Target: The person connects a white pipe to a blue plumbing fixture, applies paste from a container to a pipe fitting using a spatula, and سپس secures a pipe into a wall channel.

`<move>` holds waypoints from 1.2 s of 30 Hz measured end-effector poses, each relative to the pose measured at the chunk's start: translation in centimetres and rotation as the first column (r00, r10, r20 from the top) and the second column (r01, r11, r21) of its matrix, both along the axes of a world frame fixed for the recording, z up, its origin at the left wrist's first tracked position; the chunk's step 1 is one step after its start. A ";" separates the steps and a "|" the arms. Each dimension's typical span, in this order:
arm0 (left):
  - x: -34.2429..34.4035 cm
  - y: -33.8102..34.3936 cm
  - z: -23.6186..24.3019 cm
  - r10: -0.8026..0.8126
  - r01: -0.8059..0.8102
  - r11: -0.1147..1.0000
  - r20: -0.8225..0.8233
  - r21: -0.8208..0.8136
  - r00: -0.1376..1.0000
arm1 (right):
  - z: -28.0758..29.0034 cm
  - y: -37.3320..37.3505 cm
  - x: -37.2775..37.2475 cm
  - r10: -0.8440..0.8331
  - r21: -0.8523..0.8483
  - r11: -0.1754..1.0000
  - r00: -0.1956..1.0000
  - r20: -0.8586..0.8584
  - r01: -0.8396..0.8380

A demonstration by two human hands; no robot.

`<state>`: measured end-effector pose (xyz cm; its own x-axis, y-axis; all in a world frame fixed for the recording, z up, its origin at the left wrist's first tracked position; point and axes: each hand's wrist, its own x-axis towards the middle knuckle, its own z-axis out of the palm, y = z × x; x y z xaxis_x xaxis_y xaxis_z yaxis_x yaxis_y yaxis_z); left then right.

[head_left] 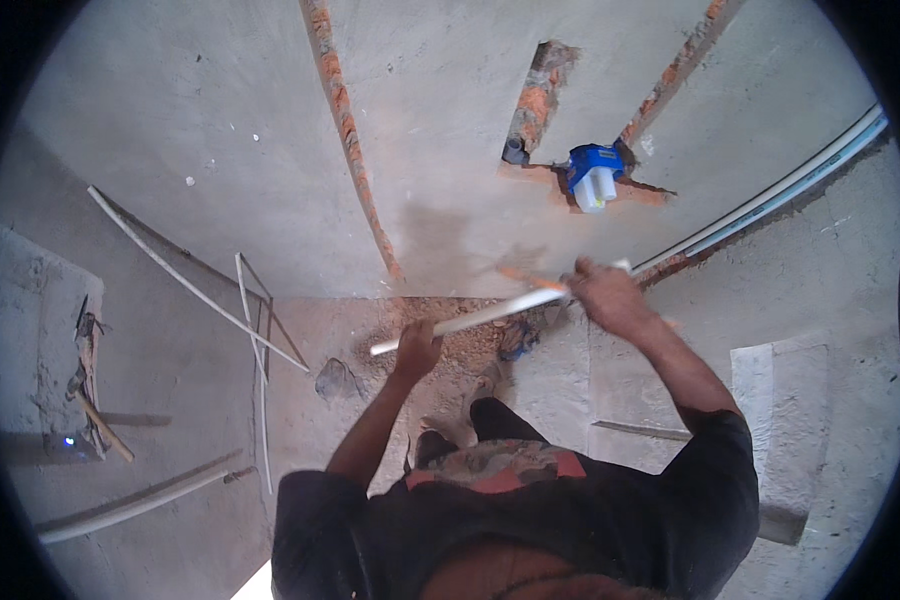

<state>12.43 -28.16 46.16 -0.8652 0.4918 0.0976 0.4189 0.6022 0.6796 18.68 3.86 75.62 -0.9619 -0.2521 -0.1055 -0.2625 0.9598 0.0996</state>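
A straight white pipe point(492, 312) is held slantwise in front of me, its right end higher in the picture. My left hand point(420, 348) is wrapped round it near its left end, which sticks out past the fingers. Closer to the other end, my right hand point(610, 298) is closed at the pipe, blurred by motion. A slim orange object point(532, 278) runs alongside the pipe to the right fingers. It is too smeared to name, and whether those fingers also grip it does not show.
Broken rubble point(460, 350) lies at the wall's foot. Thin white pipes point(200, 280) lean at left. The grey wall has cut grooves point(345, 130) and a blue-and-white device point(593, 178). More pipes point(790, 195) run along the right. A wooden-handled tool point(105, 425) lies at far left.
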 end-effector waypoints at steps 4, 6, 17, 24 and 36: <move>-2.3 7.6 7.2 -0.015 0.064 0.956 -0.170 0.285 0.985 | 8.9 4.2 2.4 -0.047 -0.042 0.999 0.840 -0.541 0.029; -3.1 10.4 11.2 0.016 0.050 0.940 -0.190 0.336 0.982 | 12.4 6.2 3.1 -0.207 -0.225 0.974 0.525 -0.826 0.030; -8.2 22.7 26.6 -0.039 0.223 0.851 -0.368 0.475 0.929 | 21.6 6.2 -3.1 -0.588 -0.833 0.531 0.640 -0.495 -0.156; -13.1 21.9 22.0 0.381 -0.163 0.770 -0.239 0.616 0.893 | 30.2 1.8 -5.4 -0.600 -0.719 0.687 0.475 -0.643 -0.106; -17.2 23.7 15.7 0.329 -0.292 0.809 0.019 0.510 0.944 | 30.7 2.7 -13.2 -0.455 -0.594 0.777 0.468 -0.758 -0.206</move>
